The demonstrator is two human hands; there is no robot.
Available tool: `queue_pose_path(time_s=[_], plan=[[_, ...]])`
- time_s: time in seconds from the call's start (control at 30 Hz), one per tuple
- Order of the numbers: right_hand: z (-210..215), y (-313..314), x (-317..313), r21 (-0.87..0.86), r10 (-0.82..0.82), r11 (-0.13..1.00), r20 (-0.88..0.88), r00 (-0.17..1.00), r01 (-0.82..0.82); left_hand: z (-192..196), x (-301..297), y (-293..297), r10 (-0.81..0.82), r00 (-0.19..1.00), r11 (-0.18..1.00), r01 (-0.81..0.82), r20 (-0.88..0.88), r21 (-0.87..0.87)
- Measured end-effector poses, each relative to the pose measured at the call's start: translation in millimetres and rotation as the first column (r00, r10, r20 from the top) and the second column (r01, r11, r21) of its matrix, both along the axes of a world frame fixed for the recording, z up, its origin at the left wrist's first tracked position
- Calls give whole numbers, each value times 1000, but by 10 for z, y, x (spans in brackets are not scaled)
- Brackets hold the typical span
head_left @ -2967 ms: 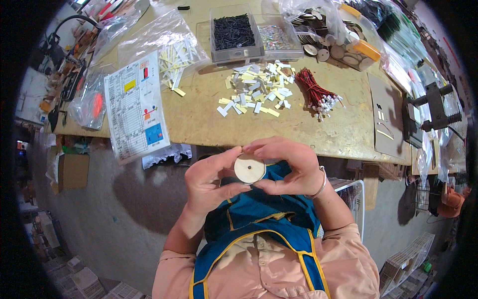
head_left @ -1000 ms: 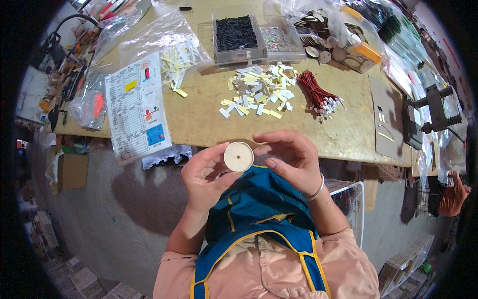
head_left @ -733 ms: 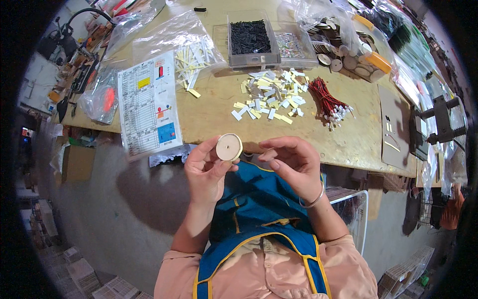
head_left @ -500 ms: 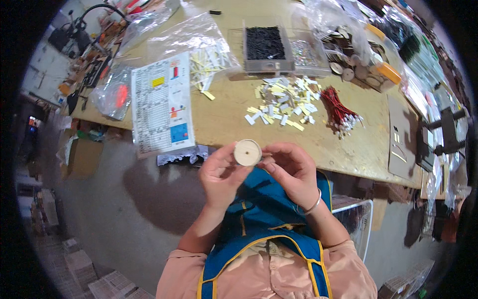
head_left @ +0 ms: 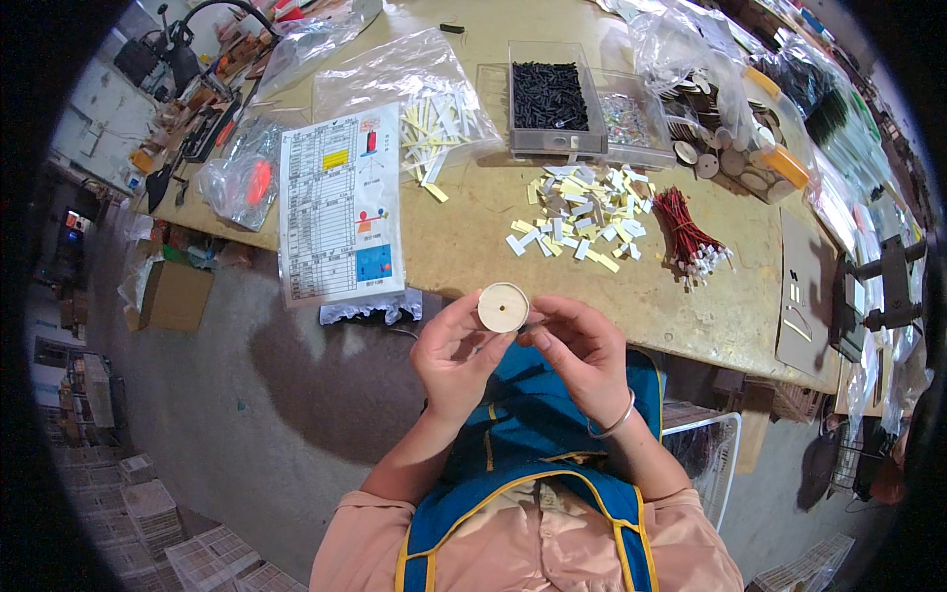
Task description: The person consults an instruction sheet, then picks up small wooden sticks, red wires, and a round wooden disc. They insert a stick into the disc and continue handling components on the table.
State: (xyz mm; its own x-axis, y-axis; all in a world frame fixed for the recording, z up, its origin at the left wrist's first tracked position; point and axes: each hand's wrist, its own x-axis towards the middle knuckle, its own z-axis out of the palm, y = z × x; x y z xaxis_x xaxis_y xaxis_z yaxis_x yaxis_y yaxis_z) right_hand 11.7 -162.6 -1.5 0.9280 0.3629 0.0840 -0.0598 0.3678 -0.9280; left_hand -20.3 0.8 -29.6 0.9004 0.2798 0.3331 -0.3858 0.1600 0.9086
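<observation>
Pale disc [head_left: 503,315] is held near a cluttered tabletop [head_left: 444,237] over grey floor [head_left: 222,474].

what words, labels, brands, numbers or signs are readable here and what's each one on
No text reads clearly.
Printed sheet: table entries and captions beside the pictures, too small and blurred to read.
Pale disc: no writing visible on its upturned face.

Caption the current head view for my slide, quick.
Left hand holds a pale disc, right hand beside it; tabs and red wires lie on the table.
</observation>
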Motion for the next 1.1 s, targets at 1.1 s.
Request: queue_pose_path(time_s=[1.1], plan=[[8,-2,-1,-57,6,998,6,1000,-5,-9,-27,-5,2,999,994,2,-38,107]])
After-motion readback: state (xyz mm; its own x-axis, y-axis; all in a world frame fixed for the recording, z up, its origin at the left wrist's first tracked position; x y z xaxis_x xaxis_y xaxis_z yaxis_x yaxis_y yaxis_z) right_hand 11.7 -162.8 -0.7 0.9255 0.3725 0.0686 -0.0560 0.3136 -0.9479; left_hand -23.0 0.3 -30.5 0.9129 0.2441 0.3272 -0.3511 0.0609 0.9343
